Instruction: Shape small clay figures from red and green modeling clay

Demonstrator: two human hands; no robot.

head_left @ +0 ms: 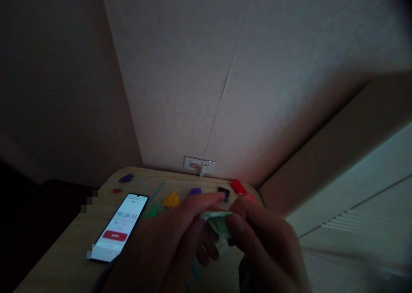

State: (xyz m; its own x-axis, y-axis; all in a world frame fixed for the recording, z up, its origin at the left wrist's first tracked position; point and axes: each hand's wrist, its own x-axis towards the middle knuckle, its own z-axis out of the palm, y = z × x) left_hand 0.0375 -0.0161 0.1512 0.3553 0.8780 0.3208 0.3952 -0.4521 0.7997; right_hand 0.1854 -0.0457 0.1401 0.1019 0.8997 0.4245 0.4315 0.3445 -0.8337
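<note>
In the head view, a small clear plastic packet with something pale green in it (220, 224) is pinched between my two hands above the table. My left hand (175, 228) grips its left side, with the fingers curled beneath. On its right edge, the thumb and forefinger of my right hand (260, 237) are closed. Beyond my hands lie a yellow lump (171, 200), a purple piece (195, 191), a black piece (224, 193) and a red packet (238, 187). A green piece (152, 210) shows beside my left hand. The dim light hides finer detail.
A lit phone (119, 226) showing a timer lies on the wooden table (61, 250). Near the far left corner are a dark purple piece (125, 178) and a small red piece (116, 191). A thin teal stick (157, 191) lies beside the phone. A wall socket (199, 164) holds a plug.
</note>
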